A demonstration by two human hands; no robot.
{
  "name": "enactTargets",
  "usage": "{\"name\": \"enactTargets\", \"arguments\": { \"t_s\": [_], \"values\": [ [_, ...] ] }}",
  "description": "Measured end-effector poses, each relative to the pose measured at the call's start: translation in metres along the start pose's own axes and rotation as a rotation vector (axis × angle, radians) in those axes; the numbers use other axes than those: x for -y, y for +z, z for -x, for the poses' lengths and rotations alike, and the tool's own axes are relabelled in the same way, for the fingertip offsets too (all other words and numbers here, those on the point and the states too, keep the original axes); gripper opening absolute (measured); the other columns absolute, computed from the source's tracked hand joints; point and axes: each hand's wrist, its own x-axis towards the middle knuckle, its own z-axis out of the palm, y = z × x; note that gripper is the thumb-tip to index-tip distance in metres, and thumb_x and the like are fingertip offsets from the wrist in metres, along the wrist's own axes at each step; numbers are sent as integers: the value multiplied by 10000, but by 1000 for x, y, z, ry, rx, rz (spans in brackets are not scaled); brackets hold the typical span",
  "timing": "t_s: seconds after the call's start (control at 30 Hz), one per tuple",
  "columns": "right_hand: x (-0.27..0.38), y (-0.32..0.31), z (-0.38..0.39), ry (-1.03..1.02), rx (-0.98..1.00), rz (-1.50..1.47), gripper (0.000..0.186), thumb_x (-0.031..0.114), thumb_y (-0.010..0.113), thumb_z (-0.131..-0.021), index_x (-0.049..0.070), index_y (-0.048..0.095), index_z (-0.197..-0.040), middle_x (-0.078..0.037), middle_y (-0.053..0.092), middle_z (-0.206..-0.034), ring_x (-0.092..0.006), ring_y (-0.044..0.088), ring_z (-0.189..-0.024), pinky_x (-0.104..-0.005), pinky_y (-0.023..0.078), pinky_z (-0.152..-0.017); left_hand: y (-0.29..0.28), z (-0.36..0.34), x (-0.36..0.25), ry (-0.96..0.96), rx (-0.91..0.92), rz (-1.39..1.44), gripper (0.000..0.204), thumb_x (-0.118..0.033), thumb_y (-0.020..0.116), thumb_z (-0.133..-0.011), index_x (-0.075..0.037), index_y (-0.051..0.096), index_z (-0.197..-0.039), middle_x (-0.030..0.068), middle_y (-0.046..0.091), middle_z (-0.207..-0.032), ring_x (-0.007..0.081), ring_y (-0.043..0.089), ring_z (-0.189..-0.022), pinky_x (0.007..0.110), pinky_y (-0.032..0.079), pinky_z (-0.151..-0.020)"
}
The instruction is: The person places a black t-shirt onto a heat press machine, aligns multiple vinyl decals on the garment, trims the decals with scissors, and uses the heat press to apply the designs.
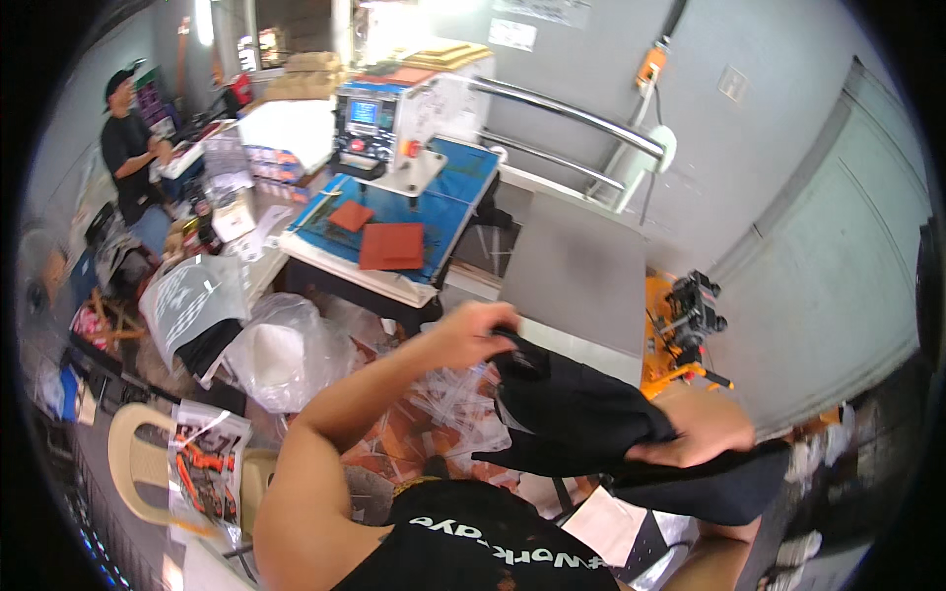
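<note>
A black cloth garment (581,399) is stretched in the air between my two hands, bunched and folded. My left hand (478,337) is closed on its upper left end. Farther right and nearer to me, my right hand (698,426) grips the other part, with black fabric hanging past it over my right forearm. Just beyond the garment lies a flat grey platen (576,266). Whether the garment touches the platen's near edge, I cannot tell.
A heat press (370,128) with a lit screen stands over a blue board (458,177) holding reddish pads (392,246). Plastic scraps litter the floor (443,399). An orange-and-black machine (690,320) is at right, a beige chair (138,463) at left. Another person (131,158) stands far left.
</note>
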Motion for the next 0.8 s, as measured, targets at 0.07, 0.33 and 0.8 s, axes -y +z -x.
{"name": "enactTargets", "arguments": {
  "t_s": [0.07,0.33,0.8],
  "values": [
    [-5,-7,26,4,-358,57,221,162,708,-764,21,648,-923,-185,637,-799,-378,638,-758,-422,486,-672,-29,18,-10,194,-197,126,370,-25,747,-693,-35,646,-1048,116,672,-990,308,641,-963,394,489,-865],
    [-51,24,83,345,-999,177,234,3,595,-599,-11,648,-827,-169,638,-729,-350,630,-684,-365,474,-641,-34,-15,70,139,-306,-301,297,15,704,-683,-27,616,-963,124,612,-983,314,608,-951,405,466,-885],
    [-302,-95,99,703,-1345,-86,273,-79,476,-806,-12,648,-1007,-33,670,-903,-124,606,-864,-273,481,-779,-165,-192,84,-66,-178,-181,146,-40,693,-852,-3,663,-989,-42,643,-796,101,561,-761,275,481,-729]
  ]
}}
